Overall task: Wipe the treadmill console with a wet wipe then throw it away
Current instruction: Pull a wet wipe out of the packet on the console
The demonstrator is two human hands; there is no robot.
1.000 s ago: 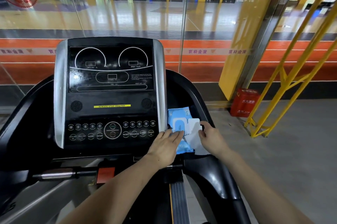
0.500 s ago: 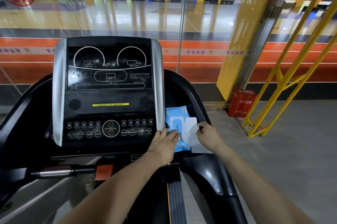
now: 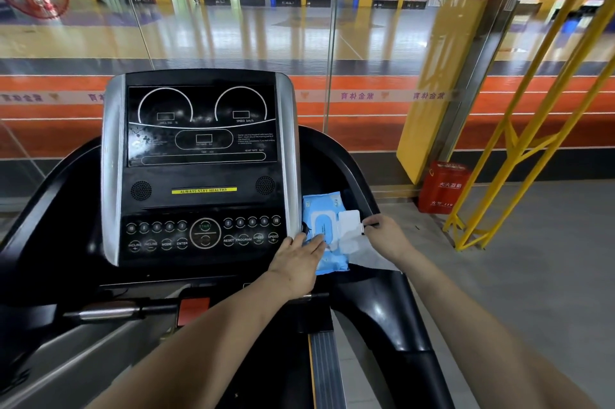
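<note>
The black treadmill console with silver side strips faces me, its dark screen smudged with pale marks. A blue pack of wet wipes lies in the tray just right of the console. My left hand lies flat on the lower part of the pack with straight fingers. My right hand pinches the edge of the pack's white flap, which stands lifted open to the right. A white wet wipe spreads out from the pack under my right hand.
The treadmill's black right handrail curves down in front of me. A red box stands on the grey floor at the right, beside a yellow metal frame. A glass wall rises behind the console.
Both hands stay on the pack. My right hand has shifted slightly up and right along the flap's edge, and the view has tilted a little.
</note>
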